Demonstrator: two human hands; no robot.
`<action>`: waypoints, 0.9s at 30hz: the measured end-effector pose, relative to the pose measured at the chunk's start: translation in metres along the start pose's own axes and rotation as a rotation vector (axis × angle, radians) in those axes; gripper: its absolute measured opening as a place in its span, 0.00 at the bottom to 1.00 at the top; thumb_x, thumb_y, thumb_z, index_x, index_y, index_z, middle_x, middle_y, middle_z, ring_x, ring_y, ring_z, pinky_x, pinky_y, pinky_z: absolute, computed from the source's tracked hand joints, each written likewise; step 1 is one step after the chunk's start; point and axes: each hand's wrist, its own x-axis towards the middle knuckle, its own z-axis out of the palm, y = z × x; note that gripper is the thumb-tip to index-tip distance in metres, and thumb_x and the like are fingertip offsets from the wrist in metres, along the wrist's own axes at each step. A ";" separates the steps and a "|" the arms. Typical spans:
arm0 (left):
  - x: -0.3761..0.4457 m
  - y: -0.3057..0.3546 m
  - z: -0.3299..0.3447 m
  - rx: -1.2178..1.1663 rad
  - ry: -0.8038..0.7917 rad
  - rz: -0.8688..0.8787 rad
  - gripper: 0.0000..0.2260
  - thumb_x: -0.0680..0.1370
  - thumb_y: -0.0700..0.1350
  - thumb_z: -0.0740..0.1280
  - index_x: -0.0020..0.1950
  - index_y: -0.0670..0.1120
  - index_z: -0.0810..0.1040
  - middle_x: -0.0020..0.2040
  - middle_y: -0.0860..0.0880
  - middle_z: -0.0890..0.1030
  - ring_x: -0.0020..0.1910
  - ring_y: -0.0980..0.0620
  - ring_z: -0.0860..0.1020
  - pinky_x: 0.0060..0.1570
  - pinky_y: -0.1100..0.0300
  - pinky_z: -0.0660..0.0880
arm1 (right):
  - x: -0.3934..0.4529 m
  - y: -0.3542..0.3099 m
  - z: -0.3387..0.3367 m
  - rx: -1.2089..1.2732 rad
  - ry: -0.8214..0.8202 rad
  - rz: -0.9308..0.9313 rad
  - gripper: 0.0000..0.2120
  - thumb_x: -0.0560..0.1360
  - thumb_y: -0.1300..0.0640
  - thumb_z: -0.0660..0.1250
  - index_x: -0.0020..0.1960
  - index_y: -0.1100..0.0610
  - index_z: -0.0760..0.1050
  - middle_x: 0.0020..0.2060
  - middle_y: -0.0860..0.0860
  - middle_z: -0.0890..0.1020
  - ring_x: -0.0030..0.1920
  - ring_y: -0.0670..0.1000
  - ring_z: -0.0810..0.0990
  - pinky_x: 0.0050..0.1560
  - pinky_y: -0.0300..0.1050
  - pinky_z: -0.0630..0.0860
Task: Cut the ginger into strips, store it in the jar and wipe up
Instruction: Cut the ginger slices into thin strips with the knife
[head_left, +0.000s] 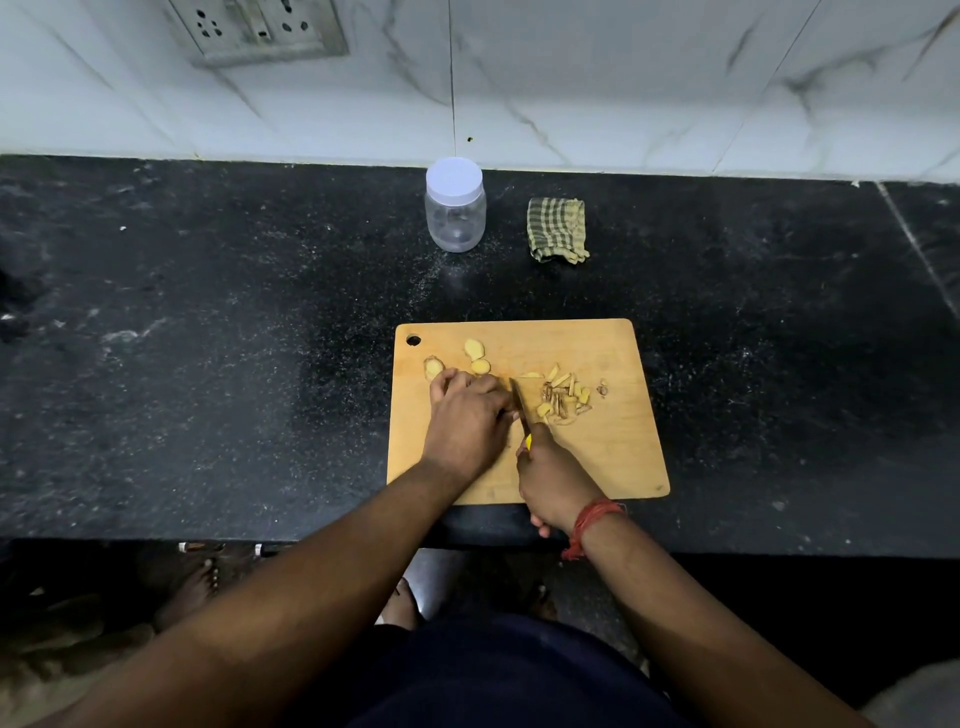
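While the left hand (467, 415) presses down with curled fingers on a ginger piece hidden beneath it, three ginger slices (474, 349) lie just beyond its knuckles on the wooden cutting board (618, 457). Immediately right, the knife (519, 405) blade stands against those fingers, its yellow handle clamped in the right hand (553, 478). Cut ginger strips (563, 397) sit in a heap right of the blade. Behind the board stand the lidded jar (455, 210) and, further right, the checked cloth (557, 229).
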 end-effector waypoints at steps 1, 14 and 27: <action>0.000 -0.001 0.000 -0.003 0.002 0.004 0.04 0.77 0.50 0.71 0.47 0.51 0.84 0.47 0.54 0.81 0.51 0.47 0.75 0.68 0.45 0.62 | 0.001 -0.001 0.001 -0.009 -0.001 0.005 0.23 0.83 0.61 0.50 0.76 0.50 0.54 0.43 0.56 0.77 0.25 0.52 0.75 0.20 0.41 0.71; 0.000 -0.002 0.000 -0.044 0.015 0.013 0.02 0.76 0.48 0.72 0.45 0.51 0.82 0.46 0.54 0.80 0.50 0.47 0.76 0.69 0.46 0.60 | 0.003 -0.001 0.004 -0.023 0.070 0.005 0.23 0.83 0.61 0.50 0.76 0.50 0.54 0.41 0.55 0.77 0.22 0.51 0.75 0.19 0.41 0.72; 0.000 -0.002 0.002 -0.039 0.015 0.013 0.01 0.76 0.47 0.72 0.45 0.52 0.83 0.47 0.54 0.81 0.51 0.47 0.76 0.69 0.46 0.61 | 0.005 -0.009 0.001 -0.016 -0.002 0.068 0.29 0.81 0.65 0.48 0.79 0.47 0.49 0.45 0.57 0.77 0.26 0.52 0.74 0.20 0.39 0.70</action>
